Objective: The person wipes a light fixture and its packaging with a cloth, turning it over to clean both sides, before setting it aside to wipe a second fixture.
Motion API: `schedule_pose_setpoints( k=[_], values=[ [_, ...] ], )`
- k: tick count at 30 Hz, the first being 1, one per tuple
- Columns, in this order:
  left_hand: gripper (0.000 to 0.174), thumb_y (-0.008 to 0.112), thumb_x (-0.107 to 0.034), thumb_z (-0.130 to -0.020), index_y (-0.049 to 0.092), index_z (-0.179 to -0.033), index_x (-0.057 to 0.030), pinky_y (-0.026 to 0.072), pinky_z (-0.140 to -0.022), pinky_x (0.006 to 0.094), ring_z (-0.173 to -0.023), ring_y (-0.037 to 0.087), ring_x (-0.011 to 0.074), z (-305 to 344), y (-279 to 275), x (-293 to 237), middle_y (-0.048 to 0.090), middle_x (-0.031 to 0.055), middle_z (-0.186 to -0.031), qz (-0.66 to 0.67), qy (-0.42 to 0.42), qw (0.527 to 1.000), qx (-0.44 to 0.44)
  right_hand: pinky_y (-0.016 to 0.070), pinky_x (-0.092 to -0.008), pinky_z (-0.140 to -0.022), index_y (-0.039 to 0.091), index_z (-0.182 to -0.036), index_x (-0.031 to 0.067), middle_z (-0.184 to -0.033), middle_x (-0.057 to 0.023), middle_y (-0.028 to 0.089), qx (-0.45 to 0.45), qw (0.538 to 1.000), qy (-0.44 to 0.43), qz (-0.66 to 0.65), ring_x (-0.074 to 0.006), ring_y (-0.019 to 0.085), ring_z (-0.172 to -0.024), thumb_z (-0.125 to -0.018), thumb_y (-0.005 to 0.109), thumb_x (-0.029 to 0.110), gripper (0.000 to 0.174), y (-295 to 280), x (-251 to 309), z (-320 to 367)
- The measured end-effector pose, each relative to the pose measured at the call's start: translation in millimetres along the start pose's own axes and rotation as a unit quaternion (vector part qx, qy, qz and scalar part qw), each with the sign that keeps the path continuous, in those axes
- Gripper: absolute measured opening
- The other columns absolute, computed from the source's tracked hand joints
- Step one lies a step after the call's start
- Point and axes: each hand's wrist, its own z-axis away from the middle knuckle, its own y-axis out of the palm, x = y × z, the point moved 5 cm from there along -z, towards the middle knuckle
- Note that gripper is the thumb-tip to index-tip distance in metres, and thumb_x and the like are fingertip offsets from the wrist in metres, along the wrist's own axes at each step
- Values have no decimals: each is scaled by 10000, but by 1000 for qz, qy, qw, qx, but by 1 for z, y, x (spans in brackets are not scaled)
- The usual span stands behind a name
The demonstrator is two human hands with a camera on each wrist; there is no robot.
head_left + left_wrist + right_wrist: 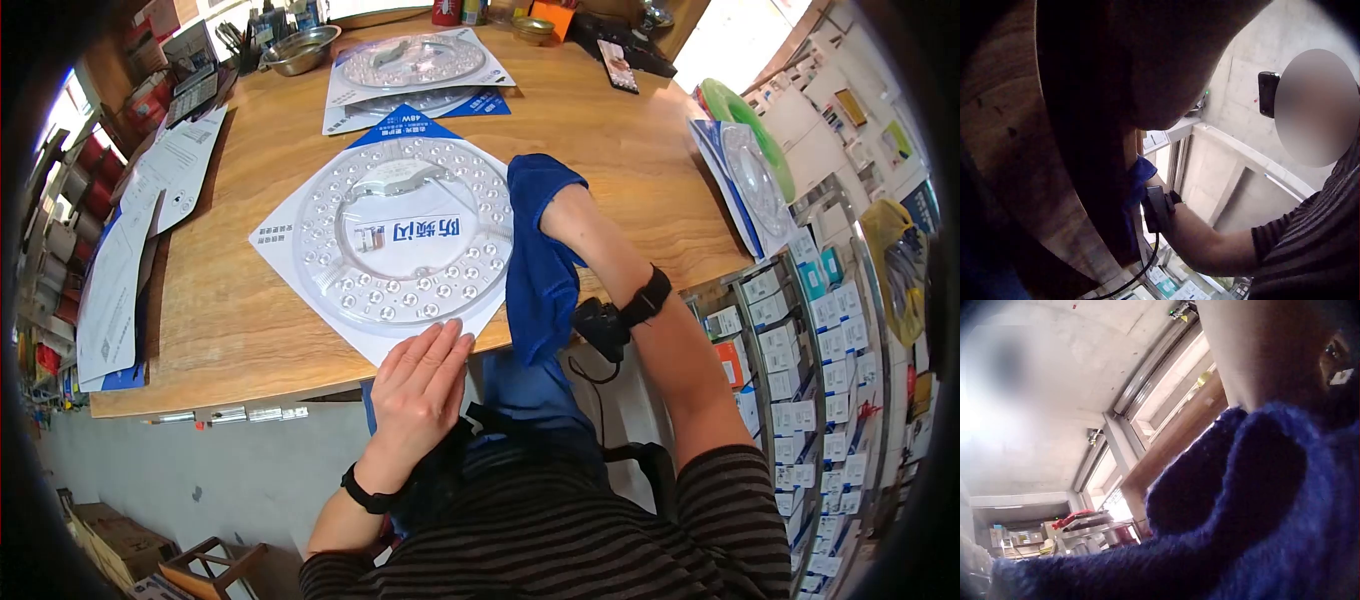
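A round LED light panel [415, 285] in a clear plastic cover lies on a square white card [285, 225] with a blue corner, marked 48W, pointing away from me. My left hand [420, 385] rests its straight fingers on the card's near corner, close to the plastic rim. At the panel's right edge, my right hand [567, 212] is tucked into a blue cloth [540, 290], which covers its fingers and drapes toward the table's front edge. The same cloth [1272, 544] fills the lower right wrist view in thick folds. The left wrist view shows the blue cloth [1142, 172] beyond the dark table edge.
More packaged light panels [420, 65] are stacked at the back, and another [750, 180] leans over the right edge. White cards [125, 270] lie along the left. A metal bowl [302, 50] and a phone [618, 66] sit at the back. Shelves of small boxes [800, 340] stand right.
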Motion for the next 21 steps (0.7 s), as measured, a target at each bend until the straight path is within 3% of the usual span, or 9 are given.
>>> schedule_pose_setpoints(
  k=[4, 7, 9, 14, 17, 18, 20, 21],
  values=[
    [340, 714, 9, -716, 686, -1051, -44, 491, -859, 381, -1016, 643, 270, 1, -4, 0, 674, 111, -1113, -6, 0, 1000, -4, 477, -447, -725, 577, -785, 17, -845, -209, 607, 27, 999, 16, 18, -388, 593, -874, -742, 565, 84, 80, -10, 18, 18],
    [222, 707, -13, -741, 694, -960, -47, 479, -890, 403, -1007, 646, 267, 3, -21, 12, 685, 98, -1080, -3, -24, 1000, 12, 462, -443, -659, 572, -750, 36, -810, -190, 590, -32, 999, 13, 18, -373, 584, -828, -708, 595, 111, 90, -30, 46, 52],
    [178, 703, -17, -752, 689, -928, -45, 475, -899, 409, -994, 649, 269, 7, -34, 21, 688, 98, -1068, -24, -31, 999, 14, 417, -436, -601, 577, -745, 53, -782, -158, 570, -44, 996, -70, -30, -344, 563, -772, -665, 626, 150, 135, -51, 72, 71],
    [99, 691, -18, -778, 670, -872, -43, 463, -924, 428, -955, 656, 277, 11, -50, 33, 697, 99, -1012, -92, -52, 994, 5, 366, -418, -633, 577, -747, 70, -762, -109, 534, -9, 994, -42, -104, -307, 533, -742, -618, 669, 253, 241, -68, 112, 98],
    [159, 696, -7, -762, 660, -915, -32, 481, -902, 418, -931, 652, 285, 6, -39, 21, 687, 106, -962, -33, -24, 999, 0, 355, -424, -671, 572, -762, 72, -766, -96, 524, -26, 994, -31, -100, -299, 527, -757, -605, 685, 299, 298, -69, 122, 105],
    [258, 722, -14, -720, 664, -971, -22, 492, -880, 421, -967, 632, 290, 5, -29, 13, 673, 107, -1030, -24, -2, 1000, 17, 351, -427, -683, 570, -769, 72, -768, -91, 519, -54, 995, -22, -83, -297, 522, -764, -599, 692, 313, 319, -72, 125, 104],
    [368, 739, -19, -678, 666, -1038, -21, 487, -859, 411, -988, 611, 286, -3, -11, -4, 657, 99, -1092, -12, 10, 999, 39, 347, -435, -680, 567, -795, 67, -788, -103, 523, -23, 997, -27, -71, -304, 522, -773, -611, 692, 299, 322, -74, 127, 103],
    [368, 739, -19, -678, 666, -1038, -21, 487, -859, 411, -988, 611, 286, -6, -7, -7, 657, 99, -1092, -13, 10, 999, 37, 354, -445, -668, 568, -731, 71, -762, -113, 526, -44, 994, -23, -92, -317, 530, -758, -606, 689, 270, 264, -75, 128, 103]
  ],
)
